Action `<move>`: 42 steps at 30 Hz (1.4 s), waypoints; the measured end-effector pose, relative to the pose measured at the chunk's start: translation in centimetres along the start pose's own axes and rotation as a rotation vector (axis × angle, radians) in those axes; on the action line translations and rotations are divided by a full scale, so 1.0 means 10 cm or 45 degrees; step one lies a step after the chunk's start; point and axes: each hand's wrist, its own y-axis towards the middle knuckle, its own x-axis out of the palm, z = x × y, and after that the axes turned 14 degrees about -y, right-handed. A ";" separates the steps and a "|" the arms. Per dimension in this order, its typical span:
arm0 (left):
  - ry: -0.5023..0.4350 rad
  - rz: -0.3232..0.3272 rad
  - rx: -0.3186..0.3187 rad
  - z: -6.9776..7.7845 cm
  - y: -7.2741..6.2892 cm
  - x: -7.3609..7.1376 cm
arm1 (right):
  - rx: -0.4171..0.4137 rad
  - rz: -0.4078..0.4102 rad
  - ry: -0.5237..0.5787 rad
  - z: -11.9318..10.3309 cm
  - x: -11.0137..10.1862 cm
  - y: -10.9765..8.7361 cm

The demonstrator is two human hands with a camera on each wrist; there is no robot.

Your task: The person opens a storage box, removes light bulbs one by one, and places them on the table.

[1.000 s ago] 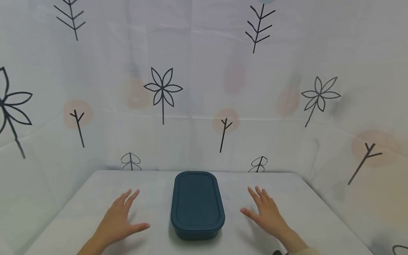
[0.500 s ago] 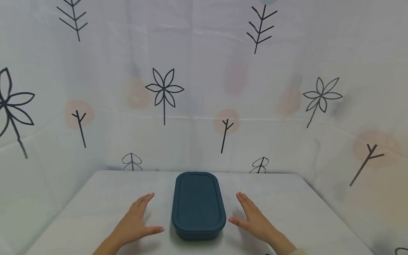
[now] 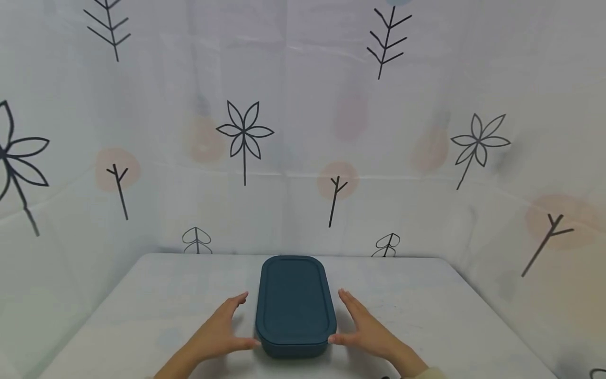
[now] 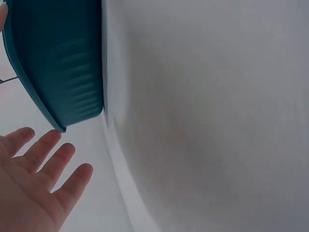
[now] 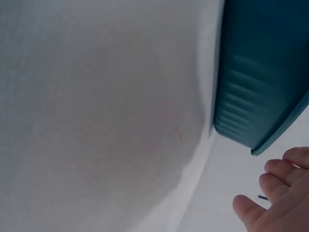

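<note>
The lidded box (image 3: 295,302) is deep teal-blue throughout, brighter in the wrist views, where parallel ribs (image 4: 79,82) pattern its side. The bench (image 3: 402,289) is white. Behind it, a greyish-white cloth (image 3: 284,221) carries black line-drawn flowers (image 3: 243,131) and black twigs (image 3: 334,202), with soft peach blotches (image 3: 206,139) among them (one patch (image 3: 399,1) at the top edge is pale blue instead). The right sleeve (image 3: 431,373) is a pale, creamy yellow.
</note>
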 end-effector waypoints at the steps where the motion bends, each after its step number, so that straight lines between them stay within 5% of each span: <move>1: -0.016 -0.020 -0.001 0.01 0.01 0.02 | -0.009 -0.010 0.006 0.00 0.01 0.01; 14: -0.185 -0.195 -0.020 0.12 0.09 0.10 | -0.108 -0.105 0.106 -0.02 0.09 0.09; 21: -0.308 -0.253 -0.073 0.10 0.11 0.10 | -0.193 -0.200 0.407 -0.01 0.12 0.14; 31: -0.373 -0.258 -0.079 0.07 0.11 0.12 | -0.136 -0.215 0.505 -0.04 0.11 0.15; 37: -0.356 -0.218 -0.067 0.07 0.11 0.14 | -0.214 -0.215 0.467 -0.10 0.05 0.14; 42: -0.362 -0.211 -0.058 0.06 0.11 0.15 | -0.094 -0.235 0.503 -0.16 0.03 0.15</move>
